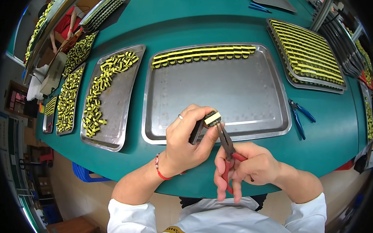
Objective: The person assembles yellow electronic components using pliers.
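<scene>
My left hand (186,137) is closed around a small black transformer (212,119) with a yellow band, pinched by thumb and fingertips. A dark flat piece (196,131) also shows inside that hand; its kind cannot be made out. Red-handled needle-nose pliers (225,142) are gripped in my right hand (250,165), some fingers extended along the handles. Their tips meet the pin side of the transformer. Both hands are over the near edge of a wide metal tray (214,95), where rows of similar transformers (203,54) line the far side.
To the left, another metal tray (117,127) holds loose transformers (96,95), with more filled trays beyond. Blue-handled cutters (300,116) lie right of the wide tray. Stacked trays (307,54) of lined-up transformers stand behind them. A person in red (66,26) sits at far left.
</scene>
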`<control>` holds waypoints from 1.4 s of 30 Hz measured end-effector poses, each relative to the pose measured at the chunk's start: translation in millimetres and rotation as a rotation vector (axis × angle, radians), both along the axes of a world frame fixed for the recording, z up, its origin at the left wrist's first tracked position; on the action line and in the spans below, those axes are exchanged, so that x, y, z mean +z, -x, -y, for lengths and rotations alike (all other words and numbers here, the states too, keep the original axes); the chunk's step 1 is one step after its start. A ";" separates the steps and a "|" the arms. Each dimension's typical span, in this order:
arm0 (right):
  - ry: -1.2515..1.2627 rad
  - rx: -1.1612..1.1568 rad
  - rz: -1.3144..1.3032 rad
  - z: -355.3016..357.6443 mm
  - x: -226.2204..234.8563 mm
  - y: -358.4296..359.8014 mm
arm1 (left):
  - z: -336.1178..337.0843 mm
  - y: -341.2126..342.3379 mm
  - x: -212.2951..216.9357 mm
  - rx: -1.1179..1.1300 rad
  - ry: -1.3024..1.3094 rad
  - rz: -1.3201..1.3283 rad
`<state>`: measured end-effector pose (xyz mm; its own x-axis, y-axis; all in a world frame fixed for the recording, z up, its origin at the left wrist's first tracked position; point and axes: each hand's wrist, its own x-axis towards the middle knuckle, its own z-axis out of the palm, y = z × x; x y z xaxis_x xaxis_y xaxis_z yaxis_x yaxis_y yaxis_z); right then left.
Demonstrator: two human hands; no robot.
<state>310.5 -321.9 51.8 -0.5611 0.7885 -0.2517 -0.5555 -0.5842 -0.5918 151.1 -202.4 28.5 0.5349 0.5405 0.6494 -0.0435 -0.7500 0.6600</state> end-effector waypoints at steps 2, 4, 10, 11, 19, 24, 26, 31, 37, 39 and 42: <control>-0.001 -0.008 0.018 -0.3 0.1 -0.2 | -0.7 0.8 -0.4 -0.015 0.009 0.004; -0.005 -0.010 0.026 0.0 -0.8 -1.0 | -2.1 1.7 -2.5 -0.060 -0.051 -0.018; -0.046 -0.047 0.209 0.7 1.4 -2.1 | -0.2 3.7 -2.1 -0.067 -0.010 -0.039; -0.047 -0.048 0.210 2.3 -1.6 -0.6 | 0.5 3.7 -2.4 -0.068 -0.012 -0.038; -1.035 -0.888 1.311 -11.3 -29.4 12.0 | 24.3 -2.6 -2.9 -0.174 0.683 -0.023; -1.137 -0.932 1.409 -14.9 -32.6 5.3 | 30.0 -4.5 -4.6 -0.192 0.745 0.046; -1.112 -0.922 1.323 -12.8 -30.9 7.3 | 27.5 -2.1 -4.5 -0.226 0.839 0.024; -0.930 -0.838 1.130 1.2 -20.8 12.9 | 7.1 0.8 -10.6 -0.587 1.503 0.450; -0.795 -0.721 1.119 -1.0 -30.1 18.8 | 16.2 -2.1 -11.8 -0.719 1.420 0.468; -0.821 -0.729 1.161 -2.3 -29.9 19.8 | 16.5 -1.3 -14.4 -0.735 1.176 0.344; -0.846 -0.749 1.168 -2.1 -27.7 20.1 | 15.4 -0.3 -15.1 -0.713 1.042 0.254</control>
<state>290.4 -319.9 24.1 0.1661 0.9093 0.3816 0.4074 0.2891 -0.8663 151.3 -217.8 13.5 0.8379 0.4988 0.2217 -0.4297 0.3524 0.8314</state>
